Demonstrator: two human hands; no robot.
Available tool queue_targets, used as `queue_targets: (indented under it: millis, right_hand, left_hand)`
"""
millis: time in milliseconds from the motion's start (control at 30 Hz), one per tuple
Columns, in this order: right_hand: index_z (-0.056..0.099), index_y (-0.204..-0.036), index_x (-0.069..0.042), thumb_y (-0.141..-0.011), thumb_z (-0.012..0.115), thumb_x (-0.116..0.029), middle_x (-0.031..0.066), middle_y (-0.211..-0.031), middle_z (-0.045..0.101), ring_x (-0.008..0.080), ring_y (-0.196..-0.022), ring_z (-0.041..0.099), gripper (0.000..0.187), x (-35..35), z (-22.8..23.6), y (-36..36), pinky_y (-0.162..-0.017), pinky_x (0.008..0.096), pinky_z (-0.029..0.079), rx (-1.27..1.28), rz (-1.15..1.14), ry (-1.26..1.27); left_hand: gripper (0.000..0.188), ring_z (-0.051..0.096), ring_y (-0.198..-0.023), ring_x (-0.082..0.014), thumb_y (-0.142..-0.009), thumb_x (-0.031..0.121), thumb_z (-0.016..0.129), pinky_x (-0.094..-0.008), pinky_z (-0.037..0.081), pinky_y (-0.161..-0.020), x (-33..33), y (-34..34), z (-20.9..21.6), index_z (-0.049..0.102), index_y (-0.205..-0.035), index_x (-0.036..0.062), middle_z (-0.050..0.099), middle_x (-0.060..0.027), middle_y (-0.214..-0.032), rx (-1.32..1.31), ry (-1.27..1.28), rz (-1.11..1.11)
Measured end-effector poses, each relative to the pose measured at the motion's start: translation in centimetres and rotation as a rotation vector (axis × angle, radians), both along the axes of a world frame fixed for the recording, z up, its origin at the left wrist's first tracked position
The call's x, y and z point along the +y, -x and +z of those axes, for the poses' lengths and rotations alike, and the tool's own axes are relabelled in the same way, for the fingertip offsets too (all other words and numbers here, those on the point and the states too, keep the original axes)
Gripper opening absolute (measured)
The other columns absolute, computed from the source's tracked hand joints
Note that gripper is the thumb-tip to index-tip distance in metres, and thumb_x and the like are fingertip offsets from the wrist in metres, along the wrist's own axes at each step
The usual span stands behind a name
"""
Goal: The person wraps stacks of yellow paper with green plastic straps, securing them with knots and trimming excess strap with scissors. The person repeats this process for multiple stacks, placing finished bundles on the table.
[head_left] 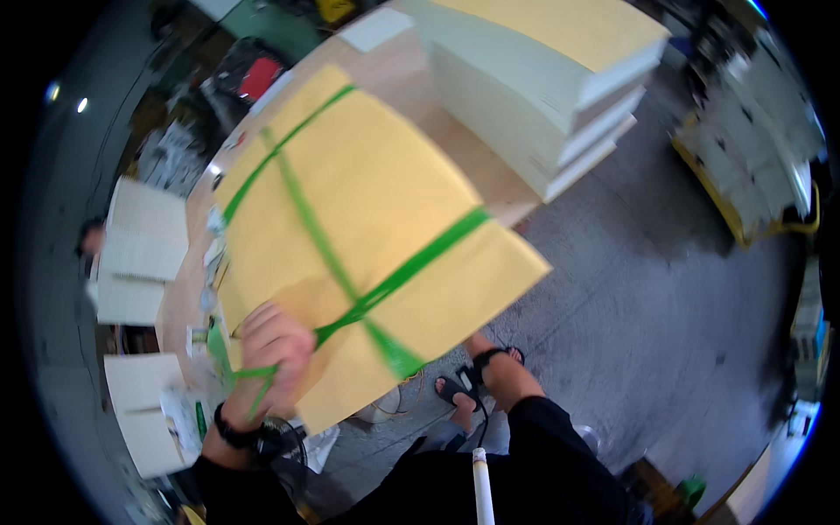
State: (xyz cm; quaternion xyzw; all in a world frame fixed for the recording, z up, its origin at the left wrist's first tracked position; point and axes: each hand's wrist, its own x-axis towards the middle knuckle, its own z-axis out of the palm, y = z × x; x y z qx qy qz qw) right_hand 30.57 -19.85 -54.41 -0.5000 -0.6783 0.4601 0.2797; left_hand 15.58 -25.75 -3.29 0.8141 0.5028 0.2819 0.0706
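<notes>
A flat bundle with a yellow cover sheet (376,184) is tilted up in front of me, tied with crossing green plastic strapping (411,269). My left hand (273,354) is closed on the strapping at the bundle's near left edge, and a loose green end hangs by its fingers. My right hand (478,345) reaches to the bundle's near right edge. Its fingers are hidden behind the bundle, so I cannot tell how they hold. Black bands circle both wrists.
A tall paper stack (499,96) with a yellow top stands on the wooden table (411,79). White stacks (144,232) lie to the left. A loaded cart with a yellow frame (713,188) is at the far right. A cigarette (482,490) juts up from the lower edge.
</notes>
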Motion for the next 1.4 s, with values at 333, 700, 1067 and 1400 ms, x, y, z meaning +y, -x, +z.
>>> queue_targets:
  millis: [333,700,1067,1400]
  right_hand:
    - [0.059,-0.111,0.007,-0.101,0.047,-0.029,0.0291,-0.097,0.068,0.0446,-0.086,0.068,0.039,-12.1,13.4,6.6,-0.078,0.0506,0.054,-0.237,0.344,-0.030]
    - [0.057,-0.089,0.009,-0.103,0.046,-0.026,0.0188,-0.069,0.066,0.0272,-0.057,0.069,0.040,-11.6,32.0,5.9,-0.053,0.0364,0.055,0.048,0.602,0.340]
    - [0.065,-0.102,0.006,-0.097,0.055,-0.012,0.0039,-0.064,0.054,0.0166,-0.060,0.060,0.021,-4.9,61.8,-3.8,-0.052,0.0274,0.045,0.332,0.507,0.461]
    - [0.061,-0.124,0.003,-0.096,0.066,-0.021,0.0084,-0.074,0.066,0.0137,-0.061,0.065,0.037,2.8,58.7,-15.1,-0.055,0.0254,0.053,-0.181,1.154,0.474]
  left_hand:
    - [0.035,0.055,-0.071,-0.0326,-0.097,0.032,0.057,-0.0432,0.043,-0.067,-0.5,-1.1,-0.3,0.050,-0.077,0.0038,0.049,-0.0122,-0.071,-0.193,-0.057,-0.038]
    - [0.049,0.061,-0.083,-0.0288,-0.104,0.048,0.042,-0.0401,0.046,-0.078,0.6,0.3,-0.2,0.061,-0.080,0.0086,0.062,-0.0083,-0.082,-0.410,0.199,-0.136]
    - [0.053,0.057,-0.088,-0.0133,-0.105,0.053,0.039,-0.0299,0.045,-0.080,0.1,1.8,2.3,0.072,-0.101,0.0112,0.067,-0.0003,-0.096,-0.568,0.688,-0.274]
    - [0.053,0.055,-0.081,-0.0139,-0.105,0.052,0.044,-0.0292,0.045,-0.079,0.7,-0.2,0.4,0.065,-0.092,0.0049,0.062,-0.0016,-0.083,-0.570,0.575,0.127]
